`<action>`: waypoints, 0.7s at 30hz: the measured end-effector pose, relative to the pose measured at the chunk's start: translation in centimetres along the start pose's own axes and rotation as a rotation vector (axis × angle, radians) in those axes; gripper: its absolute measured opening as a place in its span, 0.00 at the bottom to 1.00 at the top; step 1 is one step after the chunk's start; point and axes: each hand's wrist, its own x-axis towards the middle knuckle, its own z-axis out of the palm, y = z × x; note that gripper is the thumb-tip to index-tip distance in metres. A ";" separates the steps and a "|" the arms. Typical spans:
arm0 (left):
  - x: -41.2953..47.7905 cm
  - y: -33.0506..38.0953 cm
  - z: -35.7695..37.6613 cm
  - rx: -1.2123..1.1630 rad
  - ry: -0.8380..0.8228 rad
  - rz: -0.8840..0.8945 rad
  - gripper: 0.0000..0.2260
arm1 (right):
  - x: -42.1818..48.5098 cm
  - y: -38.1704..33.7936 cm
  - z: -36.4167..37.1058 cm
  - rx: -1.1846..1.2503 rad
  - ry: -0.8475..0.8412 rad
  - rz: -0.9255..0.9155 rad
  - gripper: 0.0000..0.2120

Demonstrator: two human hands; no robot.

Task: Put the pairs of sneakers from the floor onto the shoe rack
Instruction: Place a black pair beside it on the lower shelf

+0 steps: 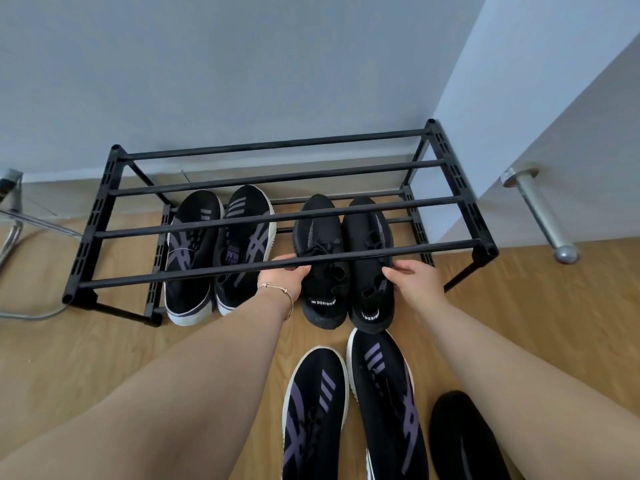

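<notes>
A black shoe rack (277,209) with two tiers stands against the far wall on a wooden floor (104,358). Two pairs of sneakers sit on its lower tier, heels toward the near side: one black-and-purple pair (218,254) on the left and one all-black pair (343,261) on the right. The left hand (287,278) grips the left shoe of the all-black pair at its side, and the right hand (412,278) grips the right shoe likewise; the top bars partly hide the fingertips. On the floor nearer the viewer lie a second black-and-purple pair (353,410), cut off at the bottom edge, and one black sneaker (460,434), largely hidden by the right forearm.
</notes>
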 end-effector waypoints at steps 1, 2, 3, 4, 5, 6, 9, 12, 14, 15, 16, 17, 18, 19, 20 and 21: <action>0.0 0.1 0.1 -0.011 -0.007 0.011 0.13 | 0.0 0.1 0.0 0.007 0.001 -0.006 0.22; 0.0 0.2 0.2 -0.018 -0.013 0.027 0.14 | 0.0 0.2 0.1 0.021 -0.001 -0.012 0.22; 0.0 0.3 0.3 -0.017 -0.017 0.041 0.14 | 0.0 0.2 0.1 0.038 -0.004 -0.017 0.21; -0.1 0.5 0.4 -0.017 -0.018 0.051 0.14 | 0.0 0.1 0.1 0.046 -0.009 -0.024 0.21; -0.1 0.6 0.5 -0.027 -0.018 0.055 0.15 | 0.0 -0.1 0.0 0.045 -0.014 -0.032 0.21; 0.0 0.7 0.6 -0.043 -0.021 0.056 0.15 | 0.1 -0.2 -0.1 0.040 -0.022 -0.037 0.20; 0.0 1.0 1.1 -0.078 -0.028 0.055 0.13 | 0.4 -0.4 -0.3 0.063 -0.042 -0.017 0.17; -0.1 1.2 1.3 0.011 -0.021 0.087 0.12 | 0.7 -0.5 -0.3 0.074 -0.043 -0.008 0.15; 0.0 1.1 1.2 0.088 -0.026 0.118 0.14 | 0.8 -0.3 -0.3 0.085 -0.037 -0.006 0.14; 0.1 1.1 1.2 0.111 -0.025 0.128 0.15 | 0.8 -0.3 -0.2 0.092 -0.034 -0.001 0.13; 0.1 1.1 1.1 0.122 -0.026 0.134 0.16 | 0.9 -0.2 -0.1 0.095 -0.033 0.005 0.13; 0.1 1.1 1.1 0.124 -0.029 0.138 0.16 | 0.9 -0.3 0.0 0.097 -0.033 0.010 0.13; 0.1 1.1 1.1 0.120 -0.033 0.141 0.15 | 0.9 -0.3 0.0 0.094 -0.034 0.012 0.12; 0.0 1.0 1.1 0.115 -0.036 0.143 0.14 | 0.9 -0.4 0.0 0.088 -0.036 0.013 0.11; -0.2 0.9 1.0 0.112 -0.039 0.148 0.14 | 0.9 -0.4 0.0 0.078 -0.040 0.013 0.10; -0.4 0.8 1.0 0.104 -0.045 0.150 0.14 | 0.9 -0.5 -0.1 0.068 -0.046 0.014 0.09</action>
